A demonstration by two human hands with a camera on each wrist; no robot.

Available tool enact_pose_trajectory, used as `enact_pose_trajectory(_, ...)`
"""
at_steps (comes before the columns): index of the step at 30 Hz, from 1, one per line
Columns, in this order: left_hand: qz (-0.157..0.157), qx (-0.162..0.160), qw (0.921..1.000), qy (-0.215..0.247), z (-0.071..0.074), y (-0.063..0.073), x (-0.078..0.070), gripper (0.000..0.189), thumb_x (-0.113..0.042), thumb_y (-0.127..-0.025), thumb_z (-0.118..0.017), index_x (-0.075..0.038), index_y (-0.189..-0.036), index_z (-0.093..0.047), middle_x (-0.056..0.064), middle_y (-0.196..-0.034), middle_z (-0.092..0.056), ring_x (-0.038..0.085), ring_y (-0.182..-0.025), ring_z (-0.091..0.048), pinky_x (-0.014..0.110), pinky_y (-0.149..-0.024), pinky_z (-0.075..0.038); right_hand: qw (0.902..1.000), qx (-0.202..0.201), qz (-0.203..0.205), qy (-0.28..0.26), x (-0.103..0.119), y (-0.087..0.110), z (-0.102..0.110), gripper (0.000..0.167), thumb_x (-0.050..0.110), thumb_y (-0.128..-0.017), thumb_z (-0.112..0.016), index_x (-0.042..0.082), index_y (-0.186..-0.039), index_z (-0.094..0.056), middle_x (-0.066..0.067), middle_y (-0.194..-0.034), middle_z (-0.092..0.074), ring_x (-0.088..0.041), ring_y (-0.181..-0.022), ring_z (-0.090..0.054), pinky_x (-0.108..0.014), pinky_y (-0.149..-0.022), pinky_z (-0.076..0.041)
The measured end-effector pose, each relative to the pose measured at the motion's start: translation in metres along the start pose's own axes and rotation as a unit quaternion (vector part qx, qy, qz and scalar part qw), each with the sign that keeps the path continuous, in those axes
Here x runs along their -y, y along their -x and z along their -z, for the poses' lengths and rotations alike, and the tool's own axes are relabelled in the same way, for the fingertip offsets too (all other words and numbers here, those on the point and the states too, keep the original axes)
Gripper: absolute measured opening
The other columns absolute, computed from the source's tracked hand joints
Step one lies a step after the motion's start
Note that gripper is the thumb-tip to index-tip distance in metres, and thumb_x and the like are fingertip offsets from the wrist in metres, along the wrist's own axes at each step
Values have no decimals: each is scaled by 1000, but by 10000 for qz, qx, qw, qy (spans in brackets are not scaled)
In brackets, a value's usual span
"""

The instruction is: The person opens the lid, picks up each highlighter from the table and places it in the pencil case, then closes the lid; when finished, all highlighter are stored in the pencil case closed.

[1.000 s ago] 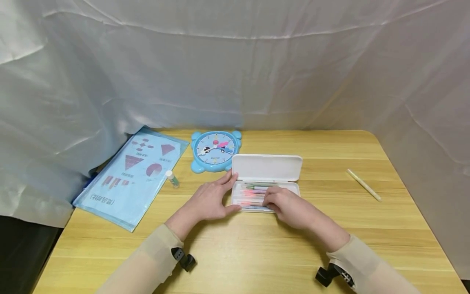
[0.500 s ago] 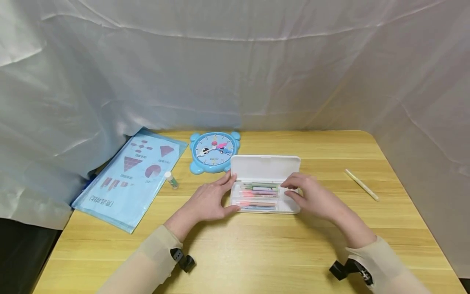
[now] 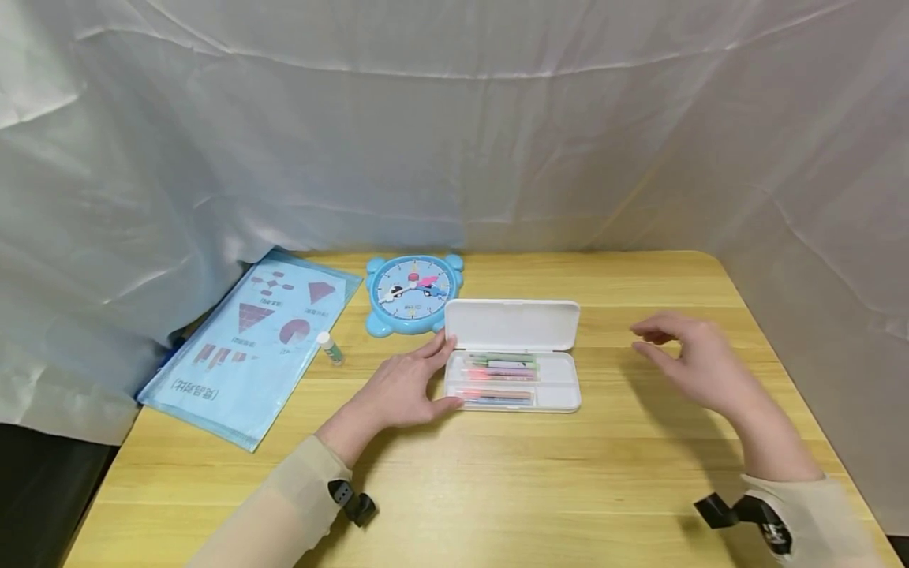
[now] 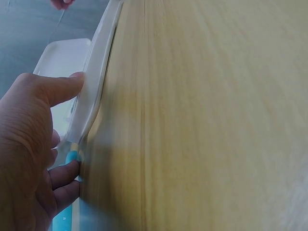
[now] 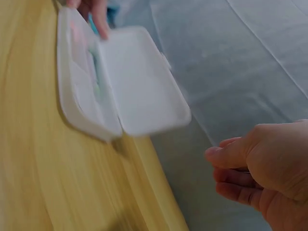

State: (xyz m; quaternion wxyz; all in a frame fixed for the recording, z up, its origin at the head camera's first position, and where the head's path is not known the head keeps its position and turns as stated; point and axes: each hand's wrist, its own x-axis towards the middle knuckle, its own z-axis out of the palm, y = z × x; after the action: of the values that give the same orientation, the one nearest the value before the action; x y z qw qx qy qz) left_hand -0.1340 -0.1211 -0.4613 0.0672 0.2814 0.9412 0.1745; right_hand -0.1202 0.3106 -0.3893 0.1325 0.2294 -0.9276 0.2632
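Note:
A white pencil case [image 3: 557, 396] lies with its lid raised, holding several pens [image 3: 503, 364] in green, pink and purple in the rear section and orange and blue in the front. My left hand [image 3: 405, 386] holds the case's left end, the thumb on the front corner and the fingers by the lid's edge. In the left wrist view the thumb [image 4: 67, 89] presses the white side wall. My right hand [image 3: 703, 367] is over the table right of the case, fingers loosely bent with nothing between them. A yellow pen seen there earlier is hidden behind this hand.
Behind the case's left end lies a blue toy clock [image 3: 414, 293]. A glue stick [image 3: 330, 348] is beside a blue document folder [image 3: 248, 347] on the left. Grey curtain cloth [image 3: 497, 158] hangs along the far edge of the wooden table [image 3: 497, 489].
My right hand has left the pens in the case and moved right, over where the yellow pen lay. The left hand stays at the case's left end.

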Motion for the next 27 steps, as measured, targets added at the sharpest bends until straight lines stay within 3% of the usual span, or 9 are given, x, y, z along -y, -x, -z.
enact_pose_trajectory(11, 3, 19, 10000, -21, 0, -1, 0, 99, -65, -92, -69, -13, -167, -30, 10, -172, -25, 38, -135, -57, 48, -97, -54, 9911, -76, -1326, 95, -55, 32, 30, 21, 4, -90, -84, 4, -111, -79, -13, -97, -78, 6, -84, -61, -11, -67, -43)
enact_pose_trajectory(14, -3, 24, 10000, -54, 0, 0, 0, 99, -66, -92, -69, -13, -167, -30, 10, -172, -25, 37, -135, -57, 48, -96, -55, 9880, -14, -1534, 164, -73, 41, 30, 21, 5, -91, -83, -1, -110, -78, -16, -95, -78, 6, -81, -60, -9, -66, -42)
enact_pose_trajectory(21, -35, 15, 10000, -51, 0, 0, -1, 99, -66, -93, -68, -12, -167, -30, 10, -172, -25, 38, -135, -57, 48, -96, -55, 9781, 439, -2022, 238, -102, 62, 19, 25, 12, -94, -82, -6, -111, -76, -13, -91, -77, -14, -76, -68, -14, -62, -47)
enact_pose_trajectory(27, -10, 7, 10000, -66, 0, 0, -1, 99, -65, -93, -68, -13, -167, -30, 10, -172, -24, 38, -134, -59, 47, -94, -55, 9795, 433, -1932, 378, -113, 69, 10, 19, 8, -91, -83, -4, -106, -78, -7, -85, -75, -7, -72, -65, -15, -62, -46)
